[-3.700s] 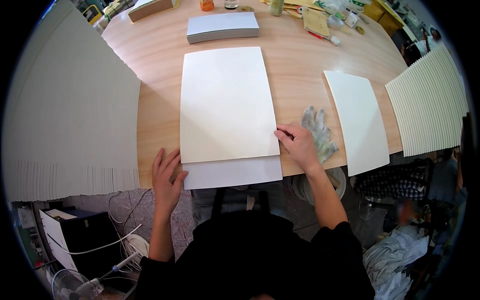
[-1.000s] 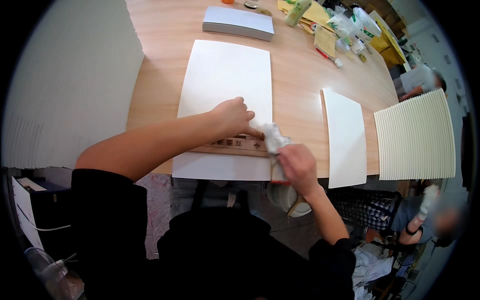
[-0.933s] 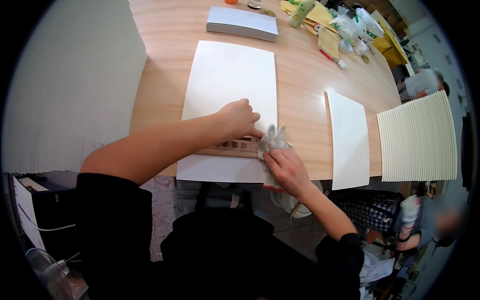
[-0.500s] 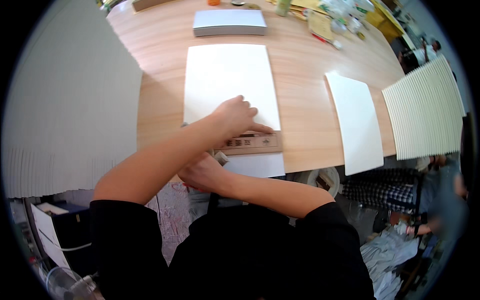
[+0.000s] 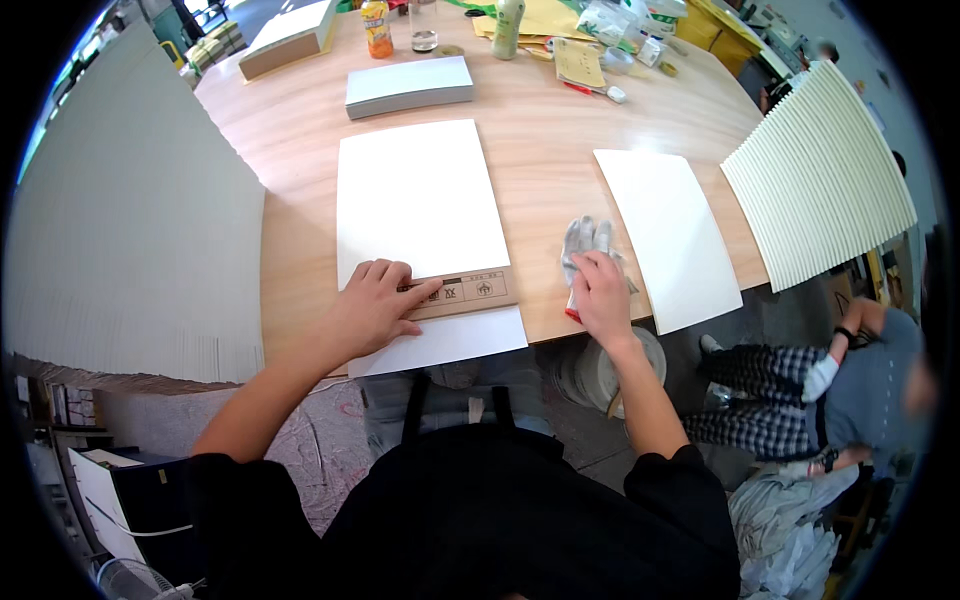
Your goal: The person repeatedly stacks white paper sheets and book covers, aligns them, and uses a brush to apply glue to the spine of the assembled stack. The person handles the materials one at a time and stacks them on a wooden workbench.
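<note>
My left hand (image 5: 375,308) presses on a brown cardboard strip (image 5: 495,287) with dark print, its index finger stretched along it and its thumb apart. The strip lies across a large white sheet (image 5: 415,190), and a white margin shows on the near side, at the table's front edge. To the right, my right hand (image 5: 602,292) has its fingers bent together over a grey-white work glove (image 5: 582,238) with a red cuff. The glove's fingers point away from me. What my fingertips grip beneath the hand is partly hidden.
A narrow white board (image 5: 675,235) lies right of the glove, with a ridged cream stack (image 5: 820,180) beyond. On the left rises a tall stack of sheets (image 5: 130,230). Farther back are a smaller stack (image 5: 410,90) and bottles (image 5: 507,30). A person (image 5: 860,370) is at right.
My right hand has come out from under my left forearm and moved right, with the glove now beneath it. My left hand has shifted left along the strip, and my arms are uncrossed.
</note>
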`<control>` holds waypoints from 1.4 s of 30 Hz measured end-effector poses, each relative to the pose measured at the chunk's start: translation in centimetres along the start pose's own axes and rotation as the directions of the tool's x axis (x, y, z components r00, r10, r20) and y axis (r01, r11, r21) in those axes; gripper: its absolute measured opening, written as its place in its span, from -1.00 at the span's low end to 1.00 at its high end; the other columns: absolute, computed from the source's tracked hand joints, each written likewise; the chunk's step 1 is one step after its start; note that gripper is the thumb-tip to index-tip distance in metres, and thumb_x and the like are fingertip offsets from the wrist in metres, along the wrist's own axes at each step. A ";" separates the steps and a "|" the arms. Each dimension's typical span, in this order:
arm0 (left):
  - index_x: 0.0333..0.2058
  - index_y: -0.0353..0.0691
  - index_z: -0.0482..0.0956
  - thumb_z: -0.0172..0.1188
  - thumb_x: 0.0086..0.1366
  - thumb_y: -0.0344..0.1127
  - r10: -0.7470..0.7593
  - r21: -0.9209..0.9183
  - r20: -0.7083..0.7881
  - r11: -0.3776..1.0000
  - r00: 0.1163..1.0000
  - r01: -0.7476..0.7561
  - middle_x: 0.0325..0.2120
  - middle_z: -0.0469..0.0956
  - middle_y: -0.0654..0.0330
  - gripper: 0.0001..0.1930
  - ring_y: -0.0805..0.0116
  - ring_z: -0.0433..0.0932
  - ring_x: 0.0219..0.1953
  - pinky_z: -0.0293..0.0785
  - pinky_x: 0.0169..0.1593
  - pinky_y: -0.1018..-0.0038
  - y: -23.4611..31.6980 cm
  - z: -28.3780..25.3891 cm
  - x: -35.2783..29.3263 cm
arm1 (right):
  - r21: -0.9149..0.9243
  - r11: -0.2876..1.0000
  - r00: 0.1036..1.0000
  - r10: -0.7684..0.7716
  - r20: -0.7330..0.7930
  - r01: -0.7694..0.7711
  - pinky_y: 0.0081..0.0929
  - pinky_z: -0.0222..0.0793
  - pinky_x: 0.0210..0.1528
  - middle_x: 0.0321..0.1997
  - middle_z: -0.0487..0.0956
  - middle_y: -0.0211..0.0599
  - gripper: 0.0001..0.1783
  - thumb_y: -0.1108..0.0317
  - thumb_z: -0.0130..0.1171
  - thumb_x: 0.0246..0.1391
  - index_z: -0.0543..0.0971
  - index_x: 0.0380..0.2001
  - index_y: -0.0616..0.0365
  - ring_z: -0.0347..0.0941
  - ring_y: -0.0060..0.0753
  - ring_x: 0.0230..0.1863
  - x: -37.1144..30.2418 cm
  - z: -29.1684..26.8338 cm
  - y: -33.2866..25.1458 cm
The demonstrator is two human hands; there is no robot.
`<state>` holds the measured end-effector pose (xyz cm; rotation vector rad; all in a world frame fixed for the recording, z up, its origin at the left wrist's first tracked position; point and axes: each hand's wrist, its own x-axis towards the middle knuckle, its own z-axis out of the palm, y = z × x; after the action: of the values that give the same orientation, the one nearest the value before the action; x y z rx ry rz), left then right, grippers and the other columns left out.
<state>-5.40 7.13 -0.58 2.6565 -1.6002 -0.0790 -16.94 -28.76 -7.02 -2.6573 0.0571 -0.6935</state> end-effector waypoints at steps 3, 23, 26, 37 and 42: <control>0.08 -0.07 0.63 0.35 0.26 -0.19 0.061 -0.040 -0.161 0.997 0.985 -0.069 -0.12 0.56 0.16 -0.60 0.16 0.54 -0.04 0.47 0.17 0.20 -0.6 1.2 -0.9 | 0.158 0.987 0.989 0.050 -0.140 -0.028 -0.18 0.44 0.10 0.01 0.59 -0.08 -0.74 0.39 0.18 0.24 0.64 -0.06 0.26 0.50 0.04 0.02 1.8 0.5 -1.0; -0.09 0.20 0.71 0.27 0.29 -0.31 0.293 0.693 -0.717 0.393 0.632 0.604 -0.01 0.68 0.49 -0.75 0.36 0.40 0.35 -0.06 0.56 0.01 -1.0 -33.6 -16.6 | 0.882 -0.341 0.945 -0.149 0.290 -0.325 -0.51 0.64 -0.28 0.02 0.64 -0.10 -0.64 0.31 0.06 0.41 0.48 0.15 0.30 0.67 -0.39 -0.14 26.3 -4.3 -32.4; 0.10 0.20 0.67 0.31 0.28 -0.35 0.047 0.512 -0.856 0.224 0.516 0.829 0.13 0.64 0.44 -0.58 0.26 0.39 0.37 0.09 0.54 0.11 -3.3 -36.8 -28.1 | 0.828 -0.429 0.911 -0.350 0.217 -0.362 -0.38 0.63 -0.06 0.00 0.65 -0.19 -0.68 0.31 0.10 0.39 0.49 0.09 0.27 0.65 -0.38 -0.06 30.6 -7.3 -43.4; 0.11 -0.11 0.68 0.27 0.28 0.27 -0.723 -0.597 -0.662 0.668 0.198 0.445 -0.08 0.66 0.26 -0.36 0.41 0.54 -0.05 0.48 0.04 0.38 -13.4 -31.0 -43.3 | 0.958 0.257 0.849 -0.470 0.241 -0.130 -0.60 -0.07 -0.68 -0.62 0.36 -0.50 -0.48 -0.05 0.35 0.20 0.54 -0.41 0.27 0.10 -0.74 -0.72 30.5 -4.4 -53.8; 0.15 -0.33 0.59 0.22 0.47 -0.04 -0.730 -0.688 -0.667 0.681 0.150 0.251 -0.11 0.64 0.20 -0.51 0.46 0.56 -0.09 0.52 0.03 0.48 -13.9 -30.2 -42.1 | 0.955 0.231 0.738 -0.610 0.289 -0.184 -0.67 -0.02 -0.66 -0.38 0.60 -0.40 -0.45 -0.12 0.36 0.20 0.63 -0.30 0.26 0.20 -0.76 -0.67 31.6 -5.0 -51.9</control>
<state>-10.91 51.10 29.68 1.9701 -0.1711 0.8353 5.35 12.99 31.42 -1.4409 -0.7654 0.2128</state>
